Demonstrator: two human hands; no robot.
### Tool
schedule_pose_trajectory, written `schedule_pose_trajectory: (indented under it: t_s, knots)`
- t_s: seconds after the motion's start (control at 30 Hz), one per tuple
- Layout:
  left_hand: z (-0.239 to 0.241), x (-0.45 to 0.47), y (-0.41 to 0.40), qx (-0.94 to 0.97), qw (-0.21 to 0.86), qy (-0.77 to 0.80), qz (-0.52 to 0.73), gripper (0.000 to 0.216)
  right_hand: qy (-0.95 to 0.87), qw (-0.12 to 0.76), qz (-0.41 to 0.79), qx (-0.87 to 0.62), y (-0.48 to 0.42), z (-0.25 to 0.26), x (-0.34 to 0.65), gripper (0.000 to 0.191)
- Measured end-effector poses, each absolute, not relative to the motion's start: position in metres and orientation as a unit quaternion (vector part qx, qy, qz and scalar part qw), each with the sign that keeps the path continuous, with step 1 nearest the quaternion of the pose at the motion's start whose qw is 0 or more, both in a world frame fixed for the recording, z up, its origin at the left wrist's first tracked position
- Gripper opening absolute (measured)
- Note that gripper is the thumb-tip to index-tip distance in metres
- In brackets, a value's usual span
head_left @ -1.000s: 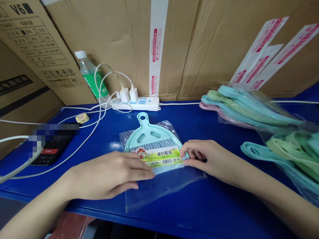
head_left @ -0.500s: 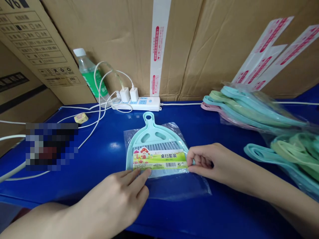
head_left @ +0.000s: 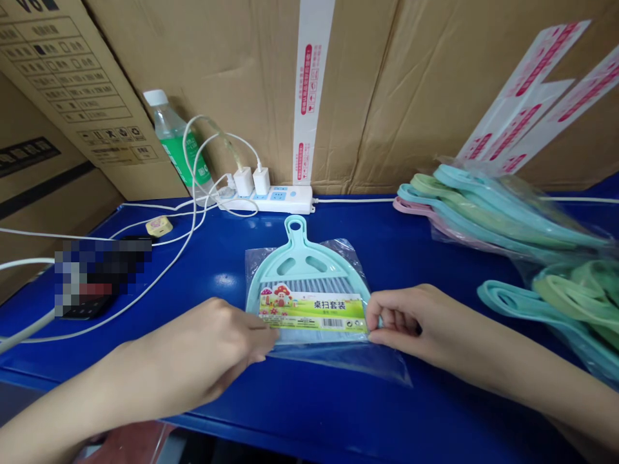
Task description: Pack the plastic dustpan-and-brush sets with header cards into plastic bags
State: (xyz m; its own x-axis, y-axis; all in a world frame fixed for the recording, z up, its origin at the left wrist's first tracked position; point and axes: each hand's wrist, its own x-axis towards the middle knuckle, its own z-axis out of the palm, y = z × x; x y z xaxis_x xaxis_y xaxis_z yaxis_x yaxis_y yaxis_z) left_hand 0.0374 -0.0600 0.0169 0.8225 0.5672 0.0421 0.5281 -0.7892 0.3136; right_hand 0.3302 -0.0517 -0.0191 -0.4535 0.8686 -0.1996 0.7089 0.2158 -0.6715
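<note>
A light teal dustpan-and-brush set (head_left: 302, 267) lies in a clear plastic bag (head_left: 338, 357) on the blue table (head_left: 213, 270), its green and yellow label card (head_left: 312, 311) facing up. My left hand (head_left: 207, 351) pinches the bag's lower left corner by the label, fingers closed on the film. My right hand (head_left: 403, 319) pinches the bag's right edge at the label's end, fingers curled. The open flap of the bag stretches between both hands toward me.
A white power strip (head_left: 268, 200) with two chargers and trailing cables sits at the back beside a green-labelled water bottle (head_left: 176, 145). A phone (head_left: 94, 287) lies at left. Bagged teal, green and pink dustpan sets (head_left: 488, 209) pile up at right. Cardboard boxes (head_left: 411, 90) wall the back.
My left hand slid off the label, drew back toward me, then returned and pinched the bag's lower left corner. The bagged set shifted slightly right. The right hand kept its grip.
</note>
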Motion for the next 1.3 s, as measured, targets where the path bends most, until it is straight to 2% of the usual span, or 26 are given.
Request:
schedule_pose_trajectory:
  t_s: [0.1,0.23,0.37,0.4,0.53,0.57,0.67,0.73,0.8,0.87,0.93,1.13,1.3]
  knots:
    - [0.018,0.037,-0.055,0.936,0.201,0.283,0.056,0.019,-0.770,0.104,0.374,-0.506,-0.051,-0.015,0.331,0.016]
    - [0.012,0.034,-0.051,0.912,0.236,0.319,0.105,0.016,-0.763,0.073,0.416,-0.489,-0.052,-0.011,0.338,0.024]
    - [0.004,0.032,-0.051,0.895,0.251,0.344,0.136,0.016,-0.788,0.032,0.386,-0.479,-0.056,-0.009,0.343,0.058]
    - [0.003,0.032,-0.052,0.892,0.253,0.348,0.140,0.015,-0.793,0.026,0.372,-0.482,-0.058,-0.009,0.343,0.058]
    - [0.003,0.034,-0.055,0.886,0.254,0.355,0.154,0.015,-0.807,0.032,0.335,-0.486,-0.064,-0.009,0.339,0.033]
    - [0.003,0.034,-0.056,0.887,0.251,0.354,0.157,0.015,-0.814,0.031,0.324,-0.481,-0.066,-0.010,0.337,0.032]
    - [0.003,0.037,-0.058,0.889,0.233,0.356,0.167,0.015,-0.853,0.040,0.242,-0.461,-0.075,-0.013,0.332,0.046]
    - [0.003,0.038,-0.059,0.889,0.227,0.355,0.180,0.014,-0.881,0.078,0.141,-0.445,-0.080,-0.019,0.330,0.046]
    - [0.002,0.039,-0.060,0.886,0.234,0.353,0.190,0.015,-0.898,0.121,0.053,-0.420,-0.080,-0.024,0.327,0.029]
    - [0.000,0.040,-0.059,0.885,0.240,0.351,0.191,0.018,-0.904,0.149,0.014,-0.400,-0.077,-0.027,0.325,0.011]
    - [-0.003,0.039,-0.058,0.885,0.239,0.351,0.193,0.017,-0.903,0.162,0.037,-0.396,-0.072,-0.027,0.324,0.020]
    - [-0.008,0.039,-0.057,0.866,0.253,0.374,0.214,0.019,-0.836,0.166,0.206,-0.481,-0.061,-0.018,0.320,0.040]
    - [-0.016,0.040,-0.057,0.868,0.215,0.379,0.239,0.023,-0.806,0.181,0.221,-0.519,-0.058,-0.017,0.315,0.042]
